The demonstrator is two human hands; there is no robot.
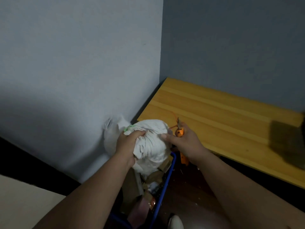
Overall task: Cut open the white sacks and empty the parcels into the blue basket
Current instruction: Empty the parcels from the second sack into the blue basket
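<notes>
Pale grey-blue painted wall (74, 63) at left, darker grey wall (231, 38) at rt meeting it in a corner, yellow wood-grain tabletop (214, 116) against both, dark floor (189, 184) w/ pale specks, black skirting strip (33, 156), dim light

This looked like a back room where parcels got sorted, not a home. Bare grey walls (82, 55) met in a corner at 12 o'clock, and a plain wooden table (222, 116) stood at 3 o'clock with almost nothing on it. At 6 o'clock a blue basket (165, 184) was full of brown parcels (153, 177).
</notes>
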